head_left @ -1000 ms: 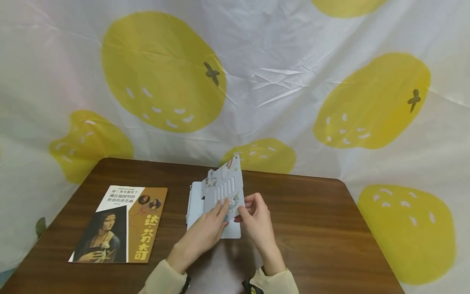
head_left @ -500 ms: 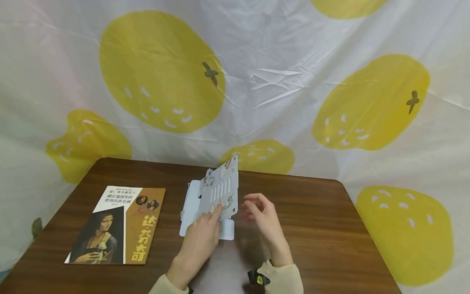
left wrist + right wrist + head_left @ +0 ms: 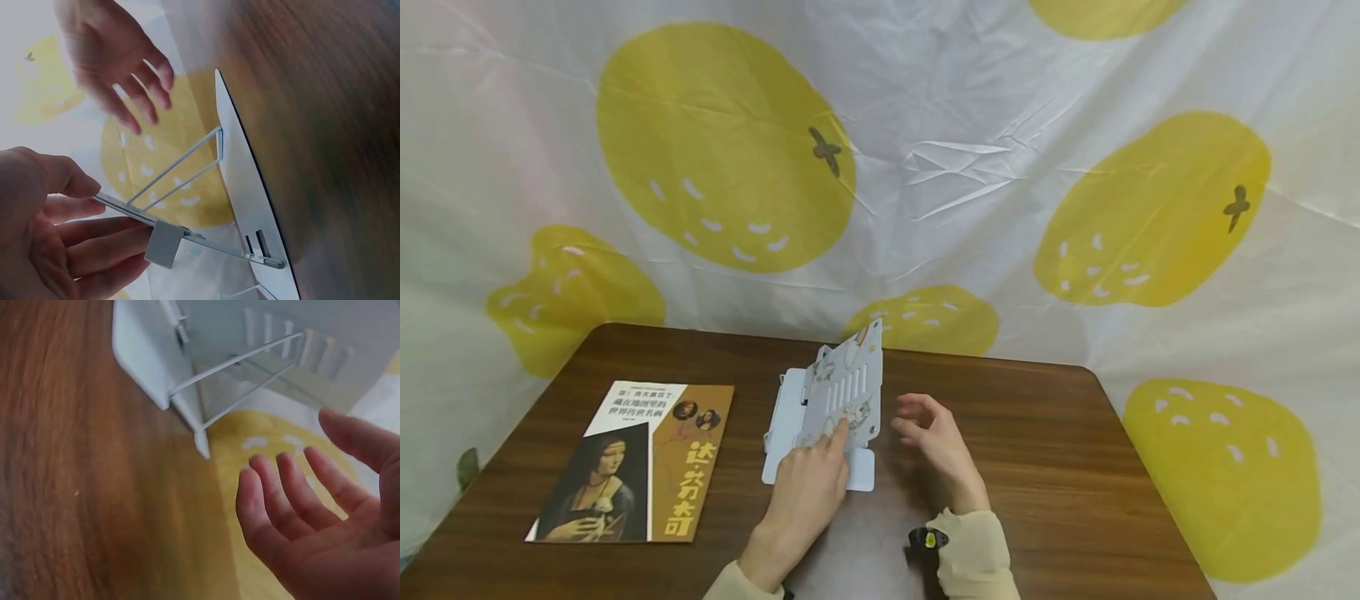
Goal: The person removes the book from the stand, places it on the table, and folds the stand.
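A pale blue-white metal book stand [image 3: 855, 379] with printed unicorns, a rainbow and slots stands on the table, its panel tilted up from a flat base [image 3: 782, 433]. Wire legs [image 3: 181, 164] join panel and base in the left wrist view. My left hand [image 3: 808, 483] holds the panel near its lower edge, index finger along the printed face; in the left wrist view the thumb lies at the panel's edge, with the other fingers below. Just right of the stand, my right hand [image 3: 942, 446] hovers with loosely bent fingers, touching nothing.
On the left of the brown wooden table [image 3: 1037, 483] lies a book [image 3: 632, 462] with a painted portrait on its cover. Behind the table hangs a white curtain [image 3: 940, 100] printed with big yellow fruit.
My right hand has let go of the panel's edge and moved a little right. The left hand stays on the panel. The stand sits slightly farther left in view.
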